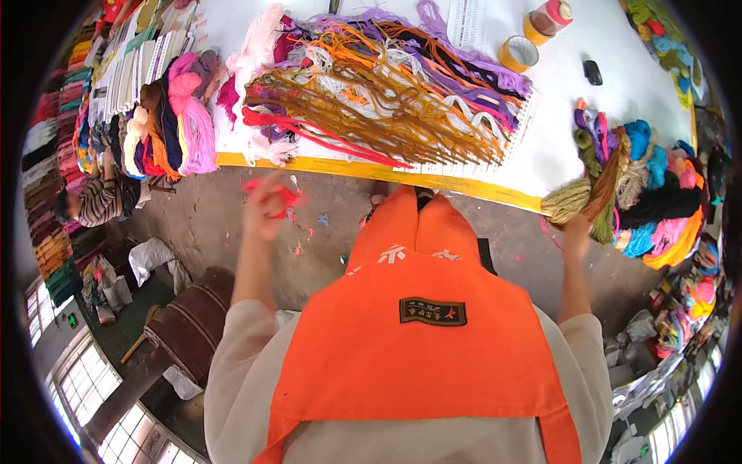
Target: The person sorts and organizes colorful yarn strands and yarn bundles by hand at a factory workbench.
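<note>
My left hand (265, 210) is raised just off the table's near edge, blurred by motion. Its fingers are closed on a small bunch of red yarn (287, 198). Over at the right corner, my right hand (576, 235) grips the lower end of a brown yarn hank (608, 190); its fingertips are partly hidden. Beside that hand lies a pale olive hank (566, 199), and a thin pink-red strand hangs next to it. Across the table in front of me spreads a wide layer of yarn strands (386, 100) in brown, orange, white, purple and red.
Folded hanks (193, 116) and white cards (139, 73) crowd the table's left end. Multicoloured hanks (657, 201) hang over the right corner. A tape roll (518, 54), a thread cone (550, 17) and a small black object (593, 73) stand farther back. Another person in stripes (104, 193) is at left.
</note>
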{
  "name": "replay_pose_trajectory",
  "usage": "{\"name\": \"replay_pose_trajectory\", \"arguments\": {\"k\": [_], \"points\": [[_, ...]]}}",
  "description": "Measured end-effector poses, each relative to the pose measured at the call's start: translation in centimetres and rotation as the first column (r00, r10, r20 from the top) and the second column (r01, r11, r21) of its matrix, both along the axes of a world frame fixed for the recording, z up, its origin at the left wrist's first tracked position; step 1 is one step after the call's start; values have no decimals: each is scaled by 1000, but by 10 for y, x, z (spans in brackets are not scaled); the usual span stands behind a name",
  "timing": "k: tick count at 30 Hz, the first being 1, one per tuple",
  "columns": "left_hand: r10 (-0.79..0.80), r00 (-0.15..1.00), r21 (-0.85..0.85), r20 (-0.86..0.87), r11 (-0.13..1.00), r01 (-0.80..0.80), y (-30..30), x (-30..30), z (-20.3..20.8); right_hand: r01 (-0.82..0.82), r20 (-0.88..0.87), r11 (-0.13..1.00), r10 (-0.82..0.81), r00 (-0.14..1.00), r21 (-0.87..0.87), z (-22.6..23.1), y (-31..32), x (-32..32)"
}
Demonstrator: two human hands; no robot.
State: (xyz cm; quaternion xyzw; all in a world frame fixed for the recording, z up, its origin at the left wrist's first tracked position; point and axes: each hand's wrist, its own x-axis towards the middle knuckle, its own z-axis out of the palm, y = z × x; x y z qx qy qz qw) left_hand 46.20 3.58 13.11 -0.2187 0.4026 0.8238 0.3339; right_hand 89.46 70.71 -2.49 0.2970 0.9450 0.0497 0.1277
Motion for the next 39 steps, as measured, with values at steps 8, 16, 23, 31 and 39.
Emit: {"name": "replay_pose_trajectory", "arguments": {"k": [8, 16, 23, 31, 39], "points": [[-437, 868, -247, 234, 837, 488, 215, 54, -93, -219, -242, 554, 32, 970, -803, 50, -243, -273], [-683, 729, -718, -52, 533, 448, 258, 83, -135, -294, -213, 516, 210, 954, -805, 26, -248, -296], [-645, 753, -486, 127, 622, 614, 260, 79, -137, -217, -166, 479, 146, 975, -850, 28, -245, -297], [-757, 580, -855, -301, 483, 187, 242, 68, -144, -165, -147, 432, 75, 986, -887, 29, -245, -297], [-564, 826, -642, -5, 634, 430, 214, 40, -136, -81, -57, 429, 69, 996, -900, 33, -242, -302]]}}
